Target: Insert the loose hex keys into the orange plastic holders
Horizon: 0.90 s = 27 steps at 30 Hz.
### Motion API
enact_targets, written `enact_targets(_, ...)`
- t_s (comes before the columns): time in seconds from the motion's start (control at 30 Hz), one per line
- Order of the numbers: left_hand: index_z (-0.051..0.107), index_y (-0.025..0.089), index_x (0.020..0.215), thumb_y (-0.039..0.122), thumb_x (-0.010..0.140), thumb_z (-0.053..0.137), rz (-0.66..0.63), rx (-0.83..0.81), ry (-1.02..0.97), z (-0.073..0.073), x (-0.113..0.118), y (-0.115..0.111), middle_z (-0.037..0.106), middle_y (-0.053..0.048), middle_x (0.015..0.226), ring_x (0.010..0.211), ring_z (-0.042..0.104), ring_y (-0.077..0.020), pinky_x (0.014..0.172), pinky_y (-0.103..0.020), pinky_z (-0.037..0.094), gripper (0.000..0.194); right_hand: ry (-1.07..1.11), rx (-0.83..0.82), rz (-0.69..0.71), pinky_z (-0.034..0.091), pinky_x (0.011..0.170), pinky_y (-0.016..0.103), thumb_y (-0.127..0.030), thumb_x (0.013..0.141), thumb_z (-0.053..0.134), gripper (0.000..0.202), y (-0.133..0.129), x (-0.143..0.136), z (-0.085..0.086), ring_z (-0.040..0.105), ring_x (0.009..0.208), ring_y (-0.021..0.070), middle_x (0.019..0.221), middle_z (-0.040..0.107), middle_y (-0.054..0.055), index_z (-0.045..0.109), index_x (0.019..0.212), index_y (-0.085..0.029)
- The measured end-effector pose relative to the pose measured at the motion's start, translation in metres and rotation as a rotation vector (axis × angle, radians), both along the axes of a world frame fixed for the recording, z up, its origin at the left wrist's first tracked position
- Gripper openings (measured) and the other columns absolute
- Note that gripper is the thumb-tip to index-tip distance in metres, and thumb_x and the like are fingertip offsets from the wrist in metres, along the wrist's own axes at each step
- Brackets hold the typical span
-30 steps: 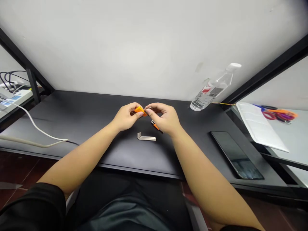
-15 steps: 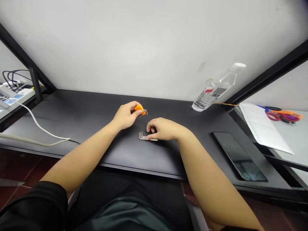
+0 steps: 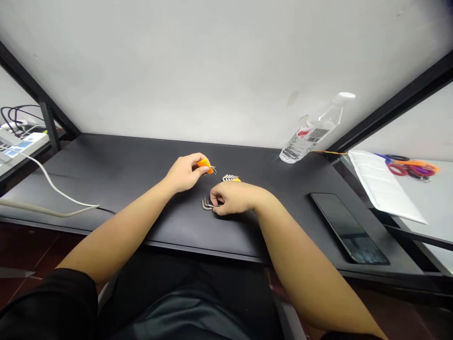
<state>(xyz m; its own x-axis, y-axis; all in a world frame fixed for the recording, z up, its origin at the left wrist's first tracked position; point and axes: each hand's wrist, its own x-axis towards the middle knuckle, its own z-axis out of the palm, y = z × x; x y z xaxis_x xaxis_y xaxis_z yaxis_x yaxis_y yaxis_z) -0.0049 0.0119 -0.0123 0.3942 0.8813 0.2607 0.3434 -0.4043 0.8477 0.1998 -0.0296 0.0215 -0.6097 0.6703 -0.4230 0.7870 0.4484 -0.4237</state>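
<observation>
Two hands at work over the black table (image 3: 141,156), both left of the water bottle (image 3: 307,133). With my left hand (image 3: 188,173) I pinch an orange holder (image 3: 204,163), thumb and fingers closed on it, well left of the bottle; bent metal ends poke out on its bottle-facing side. My right hand (image 3: 232,197), nearer me than the bottle, has thumb and fingers curled nearly together at the loose hex keys (image 3: 205,206); whether I have hold of one, cannot tell. A second key set (image 3: 229,178) lies just beyond that hand, left of the bottle, partly hidden.
</observation>
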Motion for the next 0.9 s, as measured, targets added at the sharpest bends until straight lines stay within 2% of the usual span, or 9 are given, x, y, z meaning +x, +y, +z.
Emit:
enact_targets(0.1, 0.067, 0.019, 0.095, 0.030, 0.087, 0.065, -0.025, -0.030, -0.039, -0.003, 0.000, 0.002, 0.077, -0.007, 0.096, 0.088, 0.073, -0.0204, 0.084, -0.034, 0.055, 0.014, 0.103, 0.071, 0.046, 0.038, 0.056, 0.027, -0.027, 0.074, 0.066, 0.006, 0.001, 0.007, 0.004, 0.054, 0.062, 0.0141, 0.075, 0.066, 0.000, 0.066, 0.077, -0.022)
enact_targets(0.2, 0.067, 0.019, 0.095, 0.033, 0.087, 0.067, -0.047, -0.059, -0.096, -0.006, 0.000, 0.004, 0.076, -0.008, 0.097, 0.088, 0.073, -0.0203, 0.085, -0.034, 0.056, 0.016, 0.366, 0.199, 0.033, 0.044, 0.063, 0.027, -0.023, 0.077, 0.064, 0.005, 0.002, 0.016, 0.010, 0.058, 0.067, 0.0146, 0.080, 0.069, 0.002, 0.067, 0.078, -0.020)
enact_targets(0.33, 0.066, 0.018, 0.095, 0.036, 0.088, 0.068, -0.082, -0.086, -0.143, -0.007, 0.000, 0.005, 0.076, -0.008, 0.094, 0.087, 0.072, -0.0200, 0.086, -0.035, 0.056, 0.020, 0.805, 0.449, -0.238, 0.053, 0.074, 0.031, -0.029, 0.087, 0.062, 0.012, 0.004, 0.021, 0.009, 0.067, 0.079, 0.0182, 0.089, 0.074, 0.005, 0.070, 0.092, -0.020)
enact_targets(0.43, 0.066, 0.017, 0.096, 0.037, 0.088, 0.069, -0.123, -0.107, -0.171, -0.005, 0.001, 0.004, 0.076, -0.009, 0.096, 0.089, 0.072, -0.0204, 0.087, -0.036, 0.056, 0.022, 0.967, 0.572, -0.388, 0.057, 0.080, 0.034, -0.034, 0.091, 0.062, 0.017, 0.006, 0.017, 0.004, 0.071, 0.086, 0.0203, 0.095, 0.075, 0.006, 0.070, 0.099, -0.022)
enact_targets(0.57, 0.066, 0.017, 0.096, 0.037, 0.087, 0.070, -0.154, -0.120, -0.191, -0.004, 0.002, 0.002, 0.076, -0.010, 0.097, 0.091, 0.073, -0.0210, 0.088, -0.036, 0.055, 0.022, 0.973, 0.577, -0.441, 0.059, 0.082, 0.036, -0.038, 0.091, 0.064, 0.020, 0.008, 0.013, -0.002, 0.072, 0.087, 0.0211, 0.097, 0.076, 0.006, 0.072, 0.101, -0.022)
enact_targets(0.73, 0.066, 0.017, 0.095, 0.041, 0.086, 0.071, -0.152, -0.117, -0.217, -0.002, 0.003, 0.000, 0.075, -0.010, 0.097, 0.091, 0.072, -0.0206, 0.088, -0.036, 0.055, 0.026, 1.026, 0.501, -0.412, 0.059, 0.087, 0.037, -0.037, 0.092, 0.064, 0.021, 0.007, 0.009, -0.005, 0.073, 0.088, 0.0207, 0.101, 0.077, 0.006, 0.071, 0.104, -0.021)
enact_targets(0.9, 0.067, 0.017, 0.095, 0.041, 0.086, 0.072, -0.126, -0.093, -0.217, -0.003, 0.002, 0.001, 0.075, -0.009, 0.097, 0.090, 0.072, -0.0208, 0.087, -0.035, 0.055, 0.027, 0.834, 0.561, -0.384, 0.056, 0.085, 0.036, -0.038, 0.095, 0.060, 0.026, 0.008, 0.005, -0.006, 0.071, 0.089, 0.0220, 0.102, 0.077, 0.008, 0.073, 0.108, -0.019)
